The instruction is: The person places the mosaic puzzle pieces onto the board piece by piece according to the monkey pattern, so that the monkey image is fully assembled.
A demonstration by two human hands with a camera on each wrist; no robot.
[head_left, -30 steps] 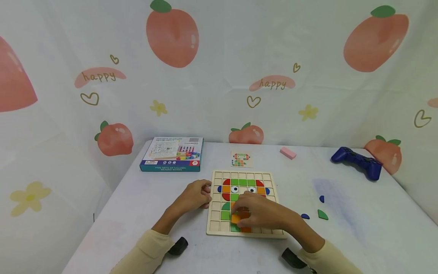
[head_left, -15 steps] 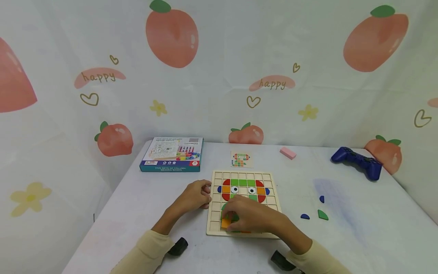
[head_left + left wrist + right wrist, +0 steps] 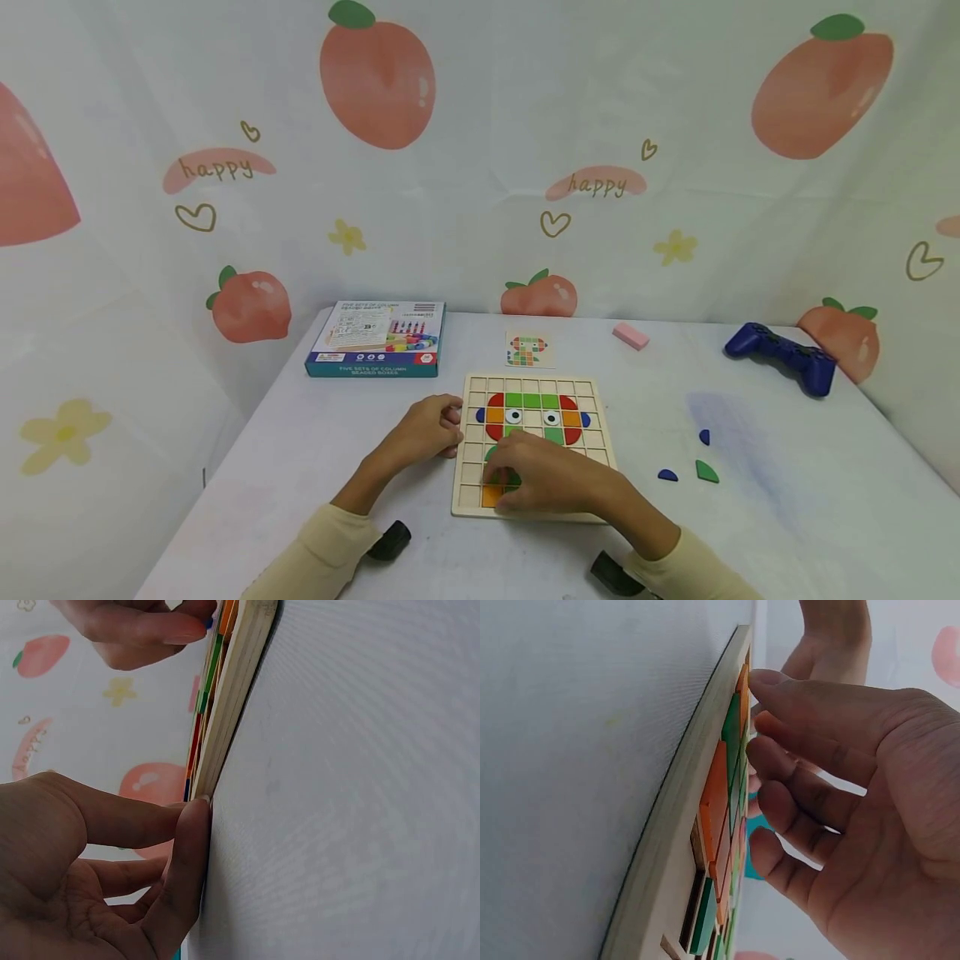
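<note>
A wooden grid board (image 3: 588, 387) carries coloured tiles that form a face with two eye pieces. My left hand (image 3: 427, 429) is at the board's left edge; in the left wrist view, its thumb and index finger pinch that edge. Over the board's lower part is my right hand (image 3: 551, 475), palm down with bent fingers. An orange square tile (image 3: 491, 495) lies in a cell of the bottom row, and in the right wrist view the thumb (image 3: 769, 677) touches it. Several tiles are hidden under this hand.
Right of the board lie two blue half-round pieces (image 3: 667, 475) and a green quarter-round piece (image 3: 707, 472). A pattern card (image 3: 530, 349) is behind the board. Farther back are a boxed set (image 3: 377, 339), a pink block (image 3: 631, 336) and a blue game controller (image 3: 782, 357).
My right hand has moved left across the board with the orange tile and lowered it into the bottom row. The left hand stays at the board's edge.
</note>
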